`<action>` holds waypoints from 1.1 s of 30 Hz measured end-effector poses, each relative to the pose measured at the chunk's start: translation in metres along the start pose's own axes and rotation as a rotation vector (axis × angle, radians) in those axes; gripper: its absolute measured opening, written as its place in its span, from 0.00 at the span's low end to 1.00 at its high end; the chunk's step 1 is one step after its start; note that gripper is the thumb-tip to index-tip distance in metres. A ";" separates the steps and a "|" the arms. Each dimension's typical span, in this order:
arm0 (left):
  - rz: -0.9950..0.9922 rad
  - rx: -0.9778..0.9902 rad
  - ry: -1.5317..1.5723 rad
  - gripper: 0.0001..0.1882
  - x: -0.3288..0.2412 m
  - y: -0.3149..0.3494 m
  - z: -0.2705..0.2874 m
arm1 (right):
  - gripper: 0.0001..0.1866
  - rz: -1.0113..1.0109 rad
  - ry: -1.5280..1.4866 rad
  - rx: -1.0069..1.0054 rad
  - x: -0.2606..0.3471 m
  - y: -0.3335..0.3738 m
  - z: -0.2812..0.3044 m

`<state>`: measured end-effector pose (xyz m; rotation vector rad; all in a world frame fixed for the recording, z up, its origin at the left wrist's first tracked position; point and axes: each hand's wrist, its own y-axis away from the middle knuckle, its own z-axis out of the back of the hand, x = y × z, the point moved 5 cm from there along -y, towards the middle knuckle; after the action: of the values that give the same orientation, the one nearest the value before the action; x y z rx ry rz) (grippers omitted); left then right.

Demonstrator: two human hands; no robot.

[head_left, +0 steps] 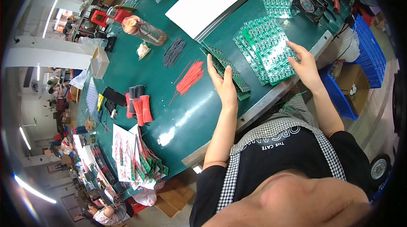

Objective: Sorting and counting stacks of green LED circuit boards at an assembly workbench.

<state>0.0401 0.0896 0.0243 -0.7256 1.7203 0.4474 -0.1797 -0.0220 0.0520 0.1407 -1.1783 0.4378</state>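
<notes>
My left hand (223, 88) grips a few green circuit board panels (231, 73) standing tilted on their long edge on the table. Its thumb lies on one side, and the fingers run along the other. To the right, several more circuit board panels (273, 51) lie flat in a fanned stack near the table edge. My right hand (306, 66) rests at the right side of that stack, thumb and fingers spread, fingertips on or just over the top panel. Left of my left hand are loose red wires (190, 76) and dark grey wires (174, 51).
Bundled red and black wires (139, 105) stand at the left. Beyond are a white flat stack (210, 4), a clear bottle (148, 32), another board panel (274, 1) and a black fan (309, 2). Wired boards (140, 157) hang over the left edge. A blue crate (368, 53) stands right.
</notes>
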 end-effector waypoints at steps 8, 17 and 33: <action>0.000 -0.017 0.005 0.34 -0.001 0.001 0.002 | 0.22 0.383 0.372 0.002 0.050 0.005 -0.033; 0.021 -0.090 0.035 0.28 -0.007 0.004 -0.001 | 0.33 0.205 0.083 0.569 0.055 0.004 -0.113; -0.032 -0.021 -0.029 0.28 -0.003 0.000 0.004 | 0.26 0.269 0.286 0.425 0.057 0.011 -0.110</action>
<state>0.0432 0.0923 0.0259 -0.7571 1.6766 0.4523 -0.0721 0.0396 0.0609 0.2784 -0.8123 0.9148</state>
